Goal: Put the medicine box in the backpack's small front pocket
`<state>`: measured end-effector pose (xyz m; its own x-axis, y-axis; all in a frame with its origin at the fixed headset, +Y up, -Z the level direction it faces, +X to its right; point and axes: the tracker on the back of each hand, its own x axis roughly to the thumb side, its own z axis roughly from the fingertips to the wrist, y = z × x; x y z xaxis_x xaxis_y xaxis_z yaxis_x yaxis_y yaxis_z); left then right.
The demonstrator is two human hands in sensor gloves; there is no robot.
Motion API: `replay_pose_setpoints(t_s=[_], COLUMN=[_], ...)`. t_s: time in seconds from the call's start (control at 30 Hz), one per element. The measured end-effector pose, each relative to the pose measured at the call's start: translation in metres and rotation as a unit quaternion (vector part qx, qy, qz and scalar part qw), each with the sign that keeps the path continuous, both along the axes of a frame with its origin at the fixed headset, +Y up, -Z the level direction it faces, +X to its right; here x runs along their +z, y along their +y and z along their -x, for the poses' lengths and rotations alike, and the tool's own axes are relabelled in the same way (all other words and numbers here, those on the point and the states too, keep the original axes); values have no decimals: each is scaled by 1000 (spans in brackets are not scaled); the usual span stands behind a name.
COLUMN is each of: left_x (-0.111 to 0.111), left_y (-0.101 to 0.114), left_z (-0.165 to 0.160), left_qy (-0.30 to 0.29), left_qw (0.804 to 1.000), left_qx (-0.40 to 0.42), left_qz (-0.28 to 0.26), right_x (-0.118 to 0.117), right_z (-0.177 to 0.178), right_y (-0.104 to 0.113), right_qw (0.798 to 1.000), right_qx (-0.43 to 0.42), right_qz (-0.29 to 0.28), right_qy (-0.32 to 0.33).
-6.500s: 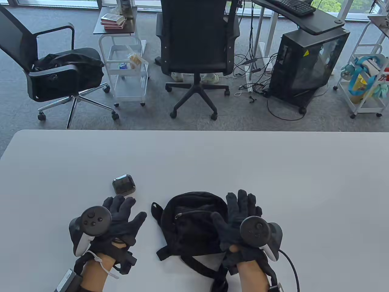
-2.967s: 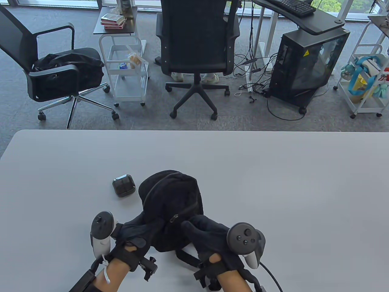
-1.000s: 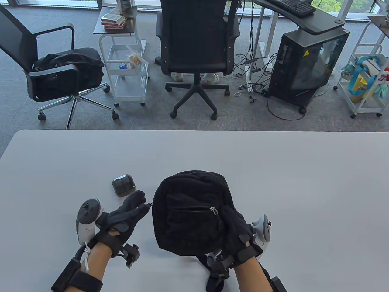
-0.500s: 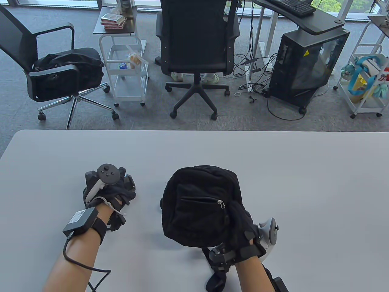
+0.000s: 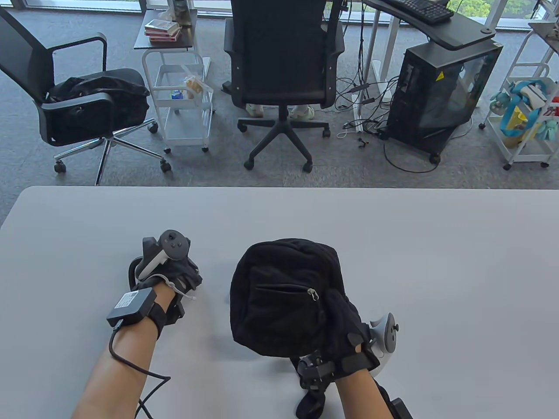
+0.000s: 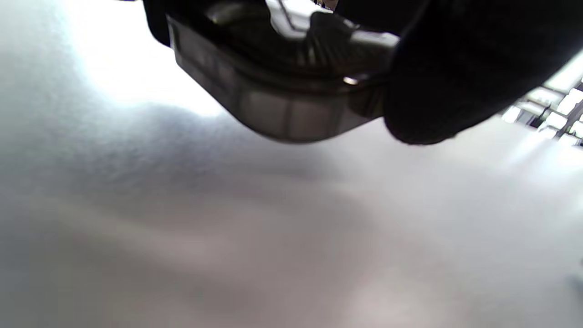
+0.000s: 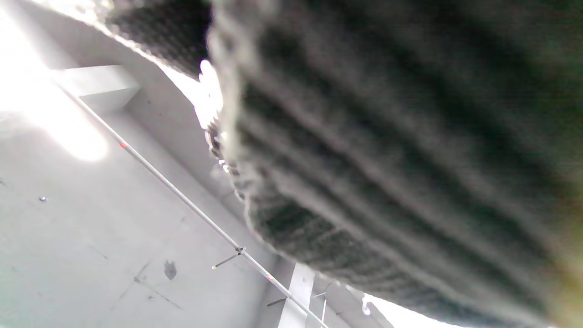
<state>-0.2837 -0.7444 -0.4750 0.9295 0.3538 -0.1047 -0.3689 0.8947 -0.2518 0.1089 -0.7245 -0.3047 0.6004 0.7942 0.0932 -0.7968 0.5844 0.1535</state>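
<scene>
The black backpack (image 5: 284, 292) stands on the white table (image 5: 436, 262), front pocket facing me, its zipper pull (image 5: 312, 294) at the pocket's right end. My right hand (image 5: 345, 325) grips the backpack's lower right side; the right wrist view shows only its fabric (image 7: 387, 159) up close. My left hand (image 5: 174, 273) is left of the backpack, curled over the medicine box, which it hides in the table view. In the left wrist view the dark translucent medicine box (image 6: 282, 105) sits between the gloved fingers (image 6: 455, 68), close above the table.
Backpack straps (image 5: 311, 399) trail toward the table's near edge. A cable (image 5: 131, 366) runs from my left wrist. Office chairs (image 5: 281, 74), carts and a computer tower (image 5: 441, 91) stand on the floor beyond the far edge.
My left hand left the backpack, reached onto the medicine box and closed around it, then shifted slightly right. My right hand keeps the backpack upright, almost still.
</scene>
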Motion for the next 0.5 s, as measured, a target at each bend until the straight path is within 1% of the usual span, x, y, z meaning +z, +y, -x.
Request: replay_pose_setpoints(t_s=[0.07, 0.13, 0.17, 0.23, 0.27, 0.33, 0.37, 0.43, 0.5], left_x=[9, 22, 29, 51, 59, 82, 95, 118, 135], left_y=[12, 30, 37, 58, 65, 81, 89, 101, 107], left_z=[2, 2, 1, -2, -4, -8, -12, -18, -25], left_qy=[7, 10, 12, -1, -1, -7, -15, -21, -33], left_qw=[999, 993, 991, 978, 974, 961, 952, 936, 926], left_qx=[52, 104, 124, 188, 206, 249, 278, 315, 333], left_qz=[-13, -49, -58, -85, -95, -119, -129, -154, -174], right_x=[0, 1, 1, 2, 2, 3, 3, 3, 3], right_z=[0, 2, 2, 4, 5, 5, 6, 6, 7], right_y=[0, 0, 0, 0, 0, 1, 2, 1, -1], right_qw=[1000, 1000, 1000, 1000, 1000, 1000, 1000, 1000, 1000], right_qx=[2, 4, 4, 4, 4, 6, 11, 23, 31], right_qz=[-1, -1, -1, 0, 1, 0, -3, -7, -4], right_qy=[0, 1, 2, 3, 4, 6, 4, 3, 4])
